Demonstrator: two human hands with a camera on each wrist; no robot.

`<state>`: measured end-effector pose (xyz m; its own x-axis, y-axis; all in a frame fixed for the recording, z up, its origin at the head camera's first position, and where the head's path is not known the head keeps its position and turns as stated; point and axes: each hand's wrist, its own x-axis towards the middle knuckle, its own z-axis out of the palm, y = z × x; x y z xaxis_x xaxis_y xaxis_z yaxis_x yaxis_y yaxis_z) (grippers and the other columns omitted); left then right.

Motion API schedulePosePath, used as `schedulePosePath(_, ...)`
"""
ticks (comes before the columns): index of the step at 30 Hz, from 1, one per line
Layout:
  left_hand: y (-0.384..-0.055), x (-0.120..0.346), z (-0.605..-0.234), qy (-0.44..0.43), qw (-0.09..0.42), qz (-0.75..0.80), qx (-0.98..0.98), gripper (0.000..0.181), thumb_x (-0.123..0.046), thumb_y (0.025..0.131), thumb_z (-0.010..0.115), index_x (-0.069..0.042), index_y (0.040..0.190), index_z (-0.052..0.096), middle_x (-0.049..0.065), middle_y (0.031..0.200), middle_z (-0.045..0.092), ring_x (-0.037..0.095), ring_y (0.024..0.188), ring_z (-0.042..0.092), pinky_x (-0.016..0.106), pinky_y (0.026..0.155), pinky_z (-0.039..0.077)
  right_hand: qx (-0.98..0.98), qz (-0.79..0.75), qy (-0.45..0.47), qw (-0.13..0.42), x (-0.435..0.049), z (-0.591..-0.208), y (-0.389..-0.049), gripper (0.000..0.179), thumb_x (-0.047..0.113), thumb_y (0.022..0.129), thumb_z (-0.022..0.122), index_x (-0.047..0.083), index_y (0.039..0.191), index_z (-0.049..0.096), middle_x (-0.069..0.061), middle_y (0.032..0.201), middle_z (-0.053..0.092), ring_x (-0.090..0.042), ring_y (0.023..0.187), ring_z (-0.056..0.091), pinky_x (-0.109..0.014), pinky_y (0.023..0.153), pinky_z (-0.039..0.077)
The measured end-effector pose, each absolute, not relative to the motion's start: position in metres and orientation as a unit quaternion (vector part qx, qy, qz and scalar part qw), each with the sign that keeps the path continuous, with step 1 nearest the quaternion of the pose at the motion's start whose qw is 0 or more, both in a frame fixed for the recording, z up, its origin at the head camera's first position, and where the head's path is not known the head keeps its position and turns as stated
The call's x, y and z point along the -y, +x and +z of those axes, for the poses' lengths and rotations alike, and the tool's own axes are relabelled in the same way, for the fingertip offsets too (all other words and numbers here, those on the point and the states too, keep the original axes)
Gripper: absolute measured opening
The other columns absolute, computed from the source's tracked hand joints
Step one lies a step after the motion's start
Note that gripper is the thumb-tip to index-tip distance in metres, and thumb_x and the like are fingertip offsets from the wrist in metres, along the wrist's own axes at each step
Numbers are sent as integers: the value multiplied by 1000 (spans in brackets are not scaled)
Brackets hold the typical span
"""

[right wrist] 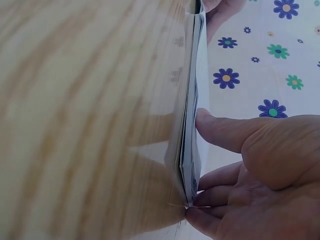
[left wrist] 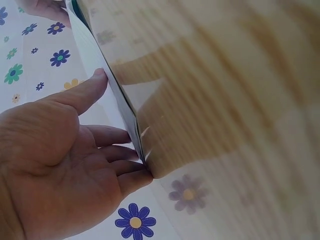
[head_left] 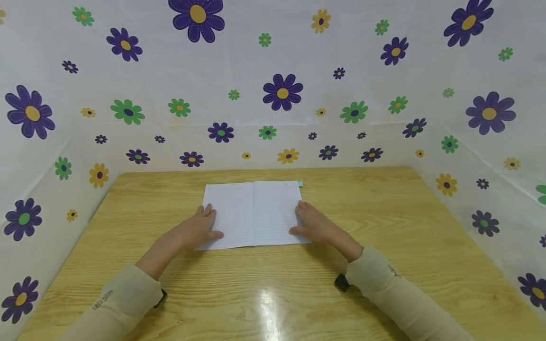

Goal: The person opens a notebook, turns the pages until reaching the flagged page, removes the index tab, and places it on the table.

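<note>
An open notebook (head_left: 253, 213) with white lined pages lies on the wooden table, its fold running up the middle. My left hand (head_left: 198, 229) is at the notebook's left edge, the thumb on the left page and fairly straight fingers along the side. At the right edge, my right hand (head_left: 315, 225) mirrors it, thumb touching the right page. Seen low in the right wrist view, the notebook (right wrist: 189, 125) shows its stacked page edges, with the right hand's fingertips (right wrist: 200, 215) down by the tabletop. The left thumb (left wrist: 97, 80) touches the page in the left wrist view.
The glossy wooden table (head_left: 256, 289) reaches in front of and around the notebook. A white cloth (head_left: 239, 57) printed with purple, green and yellow flowers stands behind and on both sides. Below the right cuff shows a small black object (head_left: 341, 282).
</note>
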<state>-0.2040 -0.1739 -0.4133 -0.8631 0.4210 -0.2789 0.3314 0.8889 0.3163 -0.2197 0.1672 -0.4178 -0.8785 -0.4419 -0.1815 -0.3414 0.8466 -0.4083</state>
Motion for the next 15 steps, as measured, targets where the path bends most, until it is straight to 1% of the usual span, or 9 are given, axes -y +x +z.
schedulePosePath(4, -203, 174, -413, 197, 173, 132, -956, 76, -35, 107, 57, 20, 152, 28, 40, 161, 16, 57, 149, 13, 63, 121, 20, -949, -175, -217, 146, -167, -418, -219, 71, 25, 103, 66, -17, 151, 34, -34, 163, 23, -46, 153, 21, -54, 124, 21)
schedulePosePath(8, -204, 175, -413, 196, 174, 132, -956, 77, -35, 107, 57, 19, 153, 28, 40, 161, 16, 57, 150, 13, 63, 121, 20, -946, -176, -233, 142, -169, -419, -219, 66, 23, 105, 63, -17, 150, 36, -34, 163, 24, -48, 153, 20, -55, 124, 21)
schedulePosePath(11, -204, 174, -413, 191, 177, 133, -956, 78, -36, 107, 58, 18, 153, 27, 39, 162, 15, 56, 150, 12, 63, 121, 20, -946, -187, -233, 127, -170, -419, -219, 57, 17, 105, 61, -16, 148, 42, -32, 161, 29, -49, 151, 24, -57, 122, 24)
schedulePosePath(15, -204, 174, -411, 187, 180, 136, -956, 78, -35, 106, 59, 19, 153, 27, 39, 162, 15, 56, 150, 11, 63, 121, 19, -949, -220, -203, 98, -170, -421, -219, 47, 10, 103, 63, -12, 144, 52, -27, 158, 40, -45, 149, 32, -56, 121, 29)
